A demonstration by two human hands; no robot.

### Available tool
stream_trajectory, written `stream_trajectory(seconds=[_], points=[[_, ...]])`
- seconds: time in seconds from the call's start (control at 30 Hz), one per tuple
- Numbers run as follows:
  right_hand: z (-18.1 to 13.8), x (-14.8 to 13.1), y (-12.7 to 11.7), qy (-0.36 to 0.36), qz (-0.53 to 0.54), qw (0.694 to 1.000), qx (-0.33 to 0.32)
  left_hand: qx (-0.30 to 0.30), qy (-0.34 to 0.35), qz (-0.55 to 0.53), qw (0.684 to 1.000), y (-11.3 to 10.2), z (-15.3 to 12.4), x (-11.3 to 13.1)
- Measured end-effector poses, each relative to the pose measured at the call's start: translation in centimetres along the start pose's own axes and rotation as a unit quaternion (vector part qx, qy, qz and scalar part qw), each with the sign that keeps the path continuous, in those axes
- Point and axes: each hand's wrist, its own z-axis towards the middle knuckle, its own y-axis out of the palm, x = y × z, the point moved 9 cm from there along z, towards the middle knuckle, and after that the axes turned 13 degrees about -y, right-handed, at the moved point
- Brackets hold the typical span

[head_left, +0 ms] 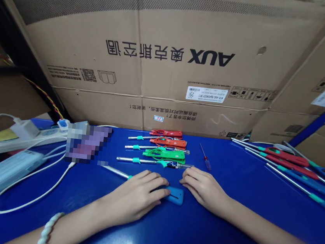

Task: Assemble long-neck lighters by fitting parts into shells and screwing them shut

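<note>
My left hand point(142, 194) is closed over a blue stick lighter point(175, 196) lying on the table. The lighter's metal tube point(115, 171) points to the upper left, and my fingers hide much of its body. To the right, my right hand point(202, 185) rests with curled fingers, close to the right end of an opened lighter's metal tube and inner parts point(158, 163); whether it pinches anything is hidden. Beyond my hands, opened lighters lie in a row, with a green half-shell point(167, 154), an orange half-shell point(170, 142) and a red half-shell point(167, 133).
A small screwdriver point(207, 162) lies behind my right hand. Several lighters point(289, 162) are piled at the right. On the left are a power strip point(40, 137), a light blue power bank point(6, 174) and a looped white cable point(38, 205). A cardboard wall point(156, 74) closes off the back.
</note>
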Motion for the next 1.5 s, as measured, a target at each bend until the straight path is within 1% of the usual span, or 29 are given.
stream_trajectory(seconds=[0.17,0.27,0.33,0.4,0.47,0.5,0.57,0.63,0.8,0.93,1.07,1.2,1.3,1.5], points=[[-0.2,-0.4,0.8,-0.022,-0.064,0.998,-0.016,0.013,-0.020,0.019,1.000,0.1,0.1,-0.5],[-0.2,-0.5,1.0,-0.024,-0.072,0.997,-0.023,0.014,-0.019,0.018,1.000,0.2,0.0,-0.4],[-0.2,-0.4,0.7,-0.004,-0.039,0.999,-0.007,0.015,-0.018,0.014,1.000,0.2,-0.1,-0.3],[-0.1,-0.1,0.1,0.031,0.026,0.999,0.027,0.013,-0.017,0.012,1.000,0.3,-0.1,-0.2],[-0.1,-0.1,-0.4,0.057,0.094,0.992,0.063,0.011,-0.016,0.011,1.000,0.4,-0.2,-0.1],[-0.1,-0.2,-0.6,0.063,0.120,0.988,0.071,0.010,-0.015,0.011,1.000,0.4,-0.2,-0.1],[0.1,-0.5,-0.5,0.060,0.147,0.985,0.067,0.012,-0.013,0.011,1.000,0.4,-0.1,-0.1],[0.2,-0.9,-0.3,0.051,0.147,0.987,0.049,0.016,-0.011,0.010,1.000,0.3,-0.1,0.0],[0.4,-1.4,-0.4,0.027,0.098,0.994,0.039,0.018,-0.010,0.010,1.000,0.3,-0.1,-0.1],[0.6,-2.2,-0.6,-0.017,0.010,0.999,0.032,0.017,-0.011,0.018,1.000,0.5,-0.1,-0.1],[0.5,-2.9,-0.4,-0.048,-0.080,0.995,0.019,0.022,-0.013,0.020,0.999,0.5,0.0,-0.2],[0.5,-3.7,-0.2,-0.081,-0.157,0.984,-0.002,0.026,-0.011,0.022,0.999,0.6,0.1,-0.3],[0.7,-4.2,-0.2,-0.100,-0.185,0.977,-0.019,0.037,-0.009,0.026,0.999,0.5,0.1,-0.3],[1.0,-4.3,0.2,-0.099,-0.206,0.972,-0.055,0.057,0.005,0.043,0.997,0.8,0.0,-0.2]])
